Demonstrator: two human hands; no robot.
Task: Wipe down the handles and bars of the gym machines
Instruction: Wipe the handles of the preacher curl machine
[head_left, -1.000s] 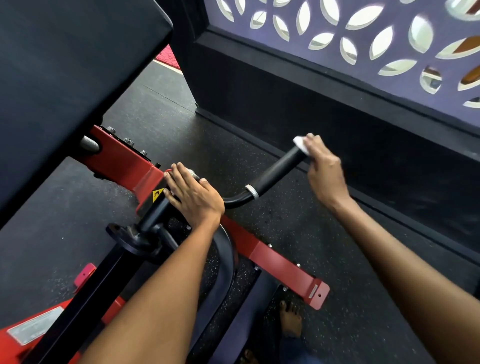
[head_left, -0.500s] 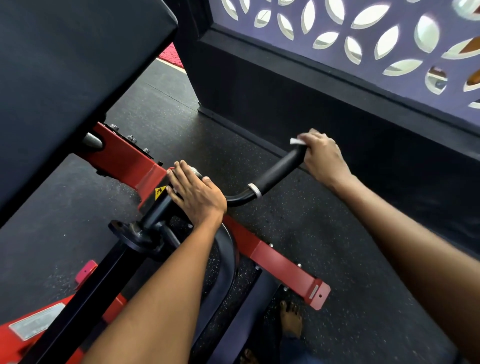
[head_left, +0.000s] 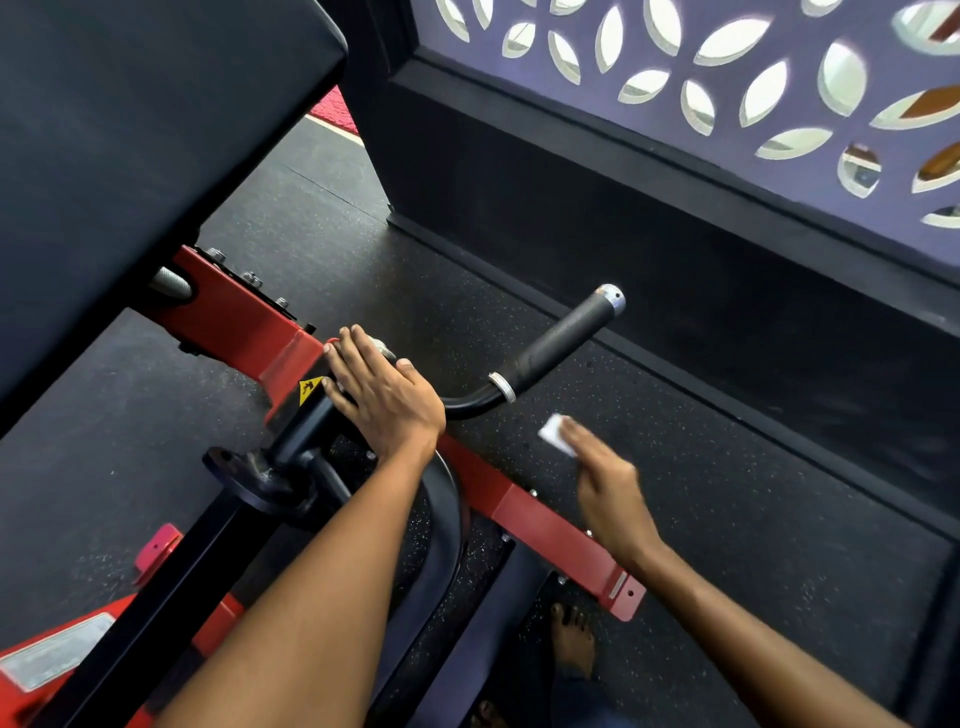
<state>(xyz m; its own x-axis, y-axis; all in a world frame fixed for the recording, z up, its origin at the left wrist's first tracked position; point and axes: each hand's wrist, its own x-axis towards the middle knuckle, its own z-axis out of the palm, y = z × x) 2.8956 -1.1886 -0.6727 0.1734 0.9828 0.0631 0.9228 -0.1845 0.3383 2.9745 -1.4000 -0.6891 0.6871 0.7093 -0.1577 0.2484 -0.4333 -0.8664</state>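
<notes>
The left hand (head_left: 382, 397) lies flat, fingers straight, on the black bar beside the red frame (head_left: 545, 525). The right hand (head_left: 605, 483) pinches a small white cloth (head_left: 555, 434) in its fingers, below and apart from the black handle (head_left: 558, 340), above the floor (head_left: 727, 509).

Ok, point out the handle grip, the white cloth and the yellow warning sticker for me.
handle grip (head_left: 558, 343): head view, middle of the black sleeve.
white cloth (head_left: 552, 433): head view, the part showing past the right hand's fingertips.
yellow warning sticker (head_left: 309, 389): head view, centre of the triangle.
</notes>
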